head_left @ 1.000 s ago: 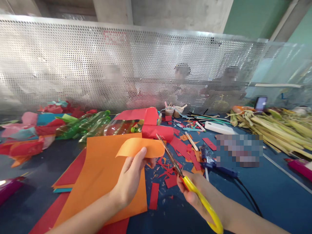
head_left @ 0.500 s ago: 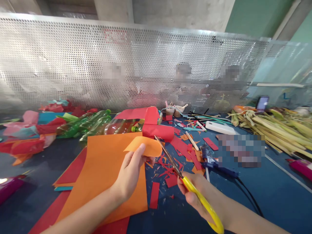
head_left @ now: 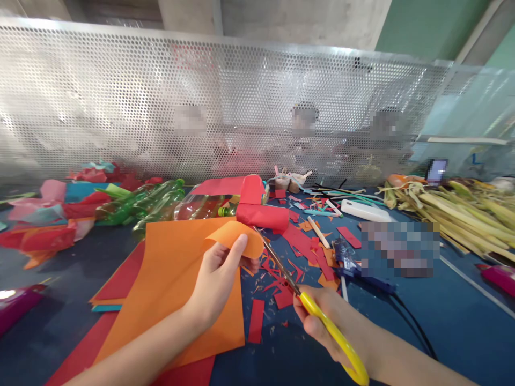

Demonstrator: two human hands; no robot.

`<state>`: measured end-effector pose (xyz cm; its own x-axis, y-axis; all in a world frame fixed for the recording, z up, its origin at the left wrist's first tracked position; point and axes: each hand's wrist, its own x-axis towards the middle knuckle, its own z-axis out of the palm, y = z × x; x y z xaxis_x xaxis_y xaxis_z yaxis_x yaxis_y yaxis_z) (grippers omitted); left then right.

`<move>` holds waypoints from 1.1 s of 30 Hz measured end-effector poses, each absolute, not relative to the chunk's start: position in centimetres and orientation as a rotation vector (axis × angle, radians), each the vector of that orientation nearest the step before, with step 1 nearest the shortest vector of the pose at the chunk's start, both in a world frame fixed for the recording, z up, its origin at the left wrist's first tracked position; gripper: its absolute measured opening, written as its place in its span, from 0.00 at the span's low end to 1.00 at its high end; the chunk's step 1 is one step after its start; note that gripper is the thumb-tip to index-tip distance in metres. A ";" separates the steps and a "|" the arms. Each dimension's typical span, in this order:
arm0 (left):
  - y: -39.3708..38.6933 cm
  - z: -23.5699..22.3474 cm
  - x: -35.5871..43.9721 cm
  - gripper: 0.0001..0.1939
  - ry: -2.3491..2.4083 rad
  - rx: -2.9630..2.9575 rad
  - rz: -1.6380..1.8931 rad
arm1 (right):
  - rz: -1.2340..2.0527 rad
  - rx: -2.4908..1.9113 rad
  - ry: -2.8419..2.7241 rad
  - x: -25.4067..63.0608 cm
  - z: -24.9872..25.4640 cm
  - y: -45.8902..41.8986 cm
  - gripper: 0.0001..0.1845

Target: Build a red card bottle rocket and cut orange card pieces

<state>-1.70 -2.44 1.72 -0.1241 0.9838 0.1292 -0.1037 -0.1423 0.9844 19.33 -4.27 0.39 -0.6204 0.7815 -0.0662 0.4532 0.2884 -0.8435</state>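
Between thumb and fingers, my left hand [head_left: 219, 273] pinches a small curved orange paper piece [head_left: 229, 231], above a large orange sheet [head_left: 177, 279]. In my right hand [head_left: 325, 316] is a pair of scissors [head_left: 317, 311] with yellow handles. Their blades point up and left, with the tips at the right edge of the orange piece; whether they touch it I cannot tell. A rolled red paper [head_left: 263, 215] lies just beyond the tips. Red sheets [head_left: 120, 279] stick out from under the large orange one.
Red and orange scraps [head_left: 300, 244] litter the middle. A blue glue gun [head_left: 362, 273] with a black cable lies right. Green plastic bottles [head_left: 156, 206] and crumpled coloured paper [head_left: 52, 214] are left; dried husks [head_left: 450, 214] far right. A perforated metal screen [head_left: 241, 107] stands behind.
The small orange piece has turned slightly in my left hand, its right end drawing a little left. My right hand and the scissors have barely moved. The view shifts slightly.
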 end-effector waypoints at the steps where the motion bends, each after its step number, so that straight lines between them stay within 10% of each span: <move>1: -2.4 1.7 -1.7 0.16 1.148 1.170 1.453 | 1.254 -1.113 -2.208 19.4 0.4 -4.3 0.37; 33: -2.8 2.4 -1.3 0.15 1.094 1.393 1.316 | 1.200 -0.952 -2.334 19.5 1.0 -4.0 0.37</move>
<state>-1.35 -2.81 2.39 0.0411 0.9786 0.2014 0.0193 -0.2023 0.9791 19.50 -3.99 0.99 -0.7139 0.7002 0.0018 0.4059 0.4159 -0.8138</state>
